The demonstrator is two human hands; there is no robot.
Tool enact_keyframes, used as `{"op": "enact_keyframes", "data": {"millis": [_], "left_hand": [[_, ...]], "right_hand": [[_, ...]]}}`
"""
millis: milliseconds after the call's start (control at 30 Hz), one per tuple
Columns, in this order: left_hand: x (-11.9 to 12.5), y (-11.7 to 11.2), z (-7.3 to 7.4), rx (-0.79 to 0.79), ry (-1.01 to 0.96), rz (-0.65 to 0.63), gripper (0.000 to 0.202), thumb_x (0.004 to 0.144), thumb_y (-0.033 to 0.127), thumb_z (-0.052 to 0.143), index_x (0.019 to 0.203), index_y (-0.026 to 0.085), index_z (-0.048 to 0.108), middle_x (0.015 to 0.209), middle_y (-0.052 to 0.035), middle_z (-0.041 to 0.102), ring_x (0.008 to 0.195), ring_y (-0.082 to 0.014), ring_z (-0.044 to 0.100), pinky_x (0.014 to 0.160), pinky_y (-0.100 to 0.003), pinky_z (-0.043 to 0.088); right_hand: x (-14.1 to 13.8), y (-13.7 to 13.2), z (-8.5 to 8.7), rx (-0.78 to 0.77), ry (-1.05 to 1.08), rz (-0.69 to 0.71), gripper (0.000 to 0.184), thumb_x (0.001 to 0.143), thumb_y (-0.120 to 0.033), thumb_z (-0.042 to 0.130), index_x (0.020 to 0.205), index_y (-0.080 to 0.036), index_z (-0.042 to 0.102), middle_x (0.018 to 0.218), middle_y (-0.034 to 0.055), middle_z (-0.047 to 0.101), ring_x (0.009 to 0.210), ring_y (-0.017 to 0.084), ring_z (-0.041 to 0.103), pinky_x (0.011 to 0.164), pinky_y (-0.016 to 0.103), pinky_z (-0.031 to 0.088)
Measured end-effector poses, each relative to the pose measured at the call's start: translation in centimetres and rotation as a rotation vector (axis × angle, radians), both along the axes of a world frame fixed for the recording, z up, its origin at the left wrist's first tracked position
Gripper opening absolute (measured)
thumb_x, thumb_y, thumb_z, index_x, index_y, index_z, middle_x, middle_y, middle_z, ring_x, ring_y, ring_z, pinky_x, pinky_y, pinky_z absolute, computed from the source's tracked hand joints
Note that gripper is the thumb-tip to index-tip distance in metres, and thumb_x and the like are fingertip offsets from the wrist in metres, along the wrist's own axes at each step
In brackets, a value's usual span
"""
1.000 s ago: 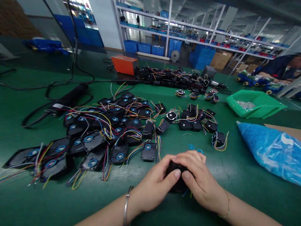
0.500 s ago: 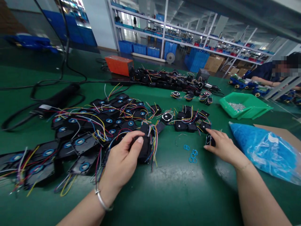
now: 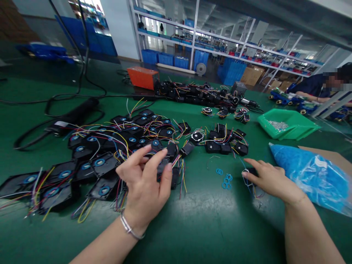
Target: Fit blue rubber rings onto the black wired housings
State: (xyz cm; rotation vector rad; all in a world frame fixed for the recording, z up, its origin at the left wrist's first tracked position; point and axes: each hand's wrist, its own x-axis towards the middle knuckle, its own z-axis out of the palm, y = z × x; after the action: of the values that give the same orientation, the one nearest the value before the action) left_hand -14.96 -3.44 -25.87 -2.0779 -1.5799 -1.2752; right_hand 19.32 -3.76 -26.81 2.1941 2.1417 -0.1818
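Observation:
My left hand (image 3: 145,183) hovers with its fingers spread at the near edge of a pile of flat black housings (image 3: 110,146) with blue centres and coloured wires. Its thumb is right beside one black wired housing (image 3: 172,178) that lies at the pile's edge. My right hand (image 3: 271,178) rests low on the green mat, fingertips closed on a small black wired part (image 3: 248,172) whose thin wires trail toward me. Several small blue rings (image 3: 225,180) lie on the mat between my hands.
A group of small black wired parts (image 3: 224,141) lies beyond the rings, and a longer row (image 3: 198,93) sits further back by an orange box (image 3: 143,77). A blue plastic bag (image 3: 313,176) and a green tray (image 3: 288,124) are at right. Black cables (image 3: 68,117) are at left. A co-worker (image 3: 316,86) sits far right.
My hands parted from one black part held together. The left carried it to the pile's edge and has opened its fingers; the right reached out and drew a small wired part nearer.

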Motion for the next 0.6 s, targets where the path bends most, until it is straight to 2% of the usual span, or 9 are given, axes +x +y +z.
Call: {"op": "enact_keyframes", "data": {"millis": [67,100,167,233,300,400,500,533,600], "left_hand": [[0.5,-1.4,0.1,0.044,-0.081,-0.25,0.046,0.072,0.012,0.063,0.114,0.025,0.049,0.116,-0.0088,0.045,0.102,-0.0256,0.045,0.085,-0.039,0.041],[0.9,-2.1,0.1,-0.027,-0.108,-0.419,0.045,0.074,0.009,0.06,0.113,0.027,0.049,0.109,-0.0061,0.05,0.098,-0.0227,0.048,0.083,-0.036,0.043],[1.9,-3.3,-0.1,-0.372,-0.178,-0.718,0.037,0.08,0.011,0.054,0.112,0.029,0.049,0.098,-0.0027,0.056,0.09,-0.018,0.053,0.081,-0.032,0.045],[3.0,-4.0,-0.5,-0.842,-0.368,-0.861,0.027,0.087,0.023,0.048,0.114,0.027,0.049,0.098,-0.0043,0.058,0.086,-0.0174,0.056,0.078,-0.033,0.047],[4.0,-4.2,-1.0,-1.225,-0.736,-0.887,0.033,0.09,0.037,0.04,0.12,0.021,0.045,0.105,-0.0091,0.057,0.086,-0.0191,0.058,0.078,-0.037,0.048],[4.6,-3.6,-1.8,-1.466,-1.278,-0.937,0.038,0.091,0.041,0.037,0.12,0.017,0.042,0.112,-0.0117,0.054,0.093,-0.0196,0.057,0.084,-0.039,0.046],[4.3,-2.8,-2.2,-1.491,-1.407,-0.88,0.034,0.083,0.03,0.058,0.112,0.017,0.047,0.109,-0.0078,0.053,0.099,-0.0178,0.053,0.085,-0.032,0.045],[4.1,-2.6,-2.3,-1.495,-1.397,-0.844,0.036,0.079,0.027,0.063,0.11,0.017,0.048,0.106,-0.0067,0.054,0.097,-0.0173,0.053,0.084,-0.03,0.046],[3.9,-2.3,-2.3,-1.519,-1.353,-0.798,0.042,0.074,0.025,0.068,0.11,0.016,0.047,0.102,-0.0058,0.055,0.09,-0.0166,0.056,0.08,-0.03,0.046]], "right_hand": [[0.0,-0.3,0.3,-0.073,-0.027,0.001,0.045,0.082,-0.05,0.049,0.121,-0.027,0.049,0.089,0.0096,0.066,0.083,0.032,0.062,0.069,0.044,0.042],[-0.1,-0.4,0.5,-0.081,-0.018,0.015,0.044,0.082,-0.047,0.05,0.12,-0.026,0.049,0.085,0.0085,0.067,0.078,0.03,0.063,0.067,0.042,0.043],[-1.0,-0.4,0.8,0.026,0.027,0.032,0.041,0.081,-0.041,0.053,0.118,-0.023,0.049,0.082,0.0069,0.067,0.074,0.027,0.064,0.067,0.039,0.043],[-3.0,-0.6,0.9,0.262,0.118,0.049,0.042,0.08,-0.04,0.056,0.117,-0.021,0.049,0.089,0.0071,0.066,0.081,0.026,0.062,0.073,0.038,0.043],[-5.9,-1.4,0.7,0.473,0.24,0.128,0.042,0.078,-0.04,0.061,0.113,-0.021,0.05,0.096,0.0072,0.064,0.089,0.025,0.059,0.078,0.039,0.041],[-10.3,-3.5,0.3,0.525,0.384,0.421,0.029,0.077,-0.034,0.065,0.103,-0.023,0.055,0.102,0.0055,0.064,0.089,0.023,0.056,0.08,0.039,0.039],[-12.6,-5.0,0.3,0.375,0.569,0.659,0.018,0.079,-0.028,0.065,0.095,-0.024,0.058,0.104,0.0022,0.064,0.087,0.019,0.057,0.078,0.036,0.041],[-12.6,-5.2,0.3,0.347,0.651,0.675,0.016,0.08,-0.027,0.064,0.094,-0.024,0.058,0.104,0.0013,0.064,0.088,0.018,0.057,0.078,0.035,0.042],[-11.7,-4.6,0.2,0.405,0.799,0.568,0.01,0.084,-0.026,0.059,0.094,-0.024,0.057,0.104,0.0023,0.063,0.091,0.018,0.057,0.08,0.034,0.043]]}}
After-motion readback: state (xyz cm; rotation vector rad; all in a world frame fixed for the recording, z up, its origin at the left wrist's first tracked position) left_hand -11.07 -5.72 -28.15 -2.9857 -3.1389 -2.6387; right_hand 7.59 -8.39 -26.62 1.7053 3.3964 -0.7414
